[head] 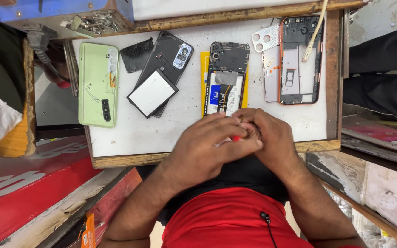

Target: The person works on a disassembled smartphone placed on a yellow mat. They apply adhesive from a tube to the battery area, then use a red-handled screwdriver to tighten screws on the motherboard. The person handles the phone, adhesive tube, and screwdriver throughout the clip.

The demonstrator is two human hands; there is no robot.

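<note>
My left hand (207, 144) and my right hand (269, 135) meet at the near edge of a small white work tray (129, 133). Between their fingers shows a small red thing (236, 138), mostly hidden. Just beyond the fingertips lies an opened black phone (226, 78) with its battery and board exposed, on a yellow sheet. To its left lie a black phone back with a camera block (173, 55) and a flat white-faced panel (152, 93).
A pale green phone back cover (98, 85) lies at the tray's left. An orange-rimmed phone frame (299, 59) with a cable on it lies at the right, beside a grey panel (271, 76). A blue box of screws and metal parts (93, 20) stands at the back left.
</note>
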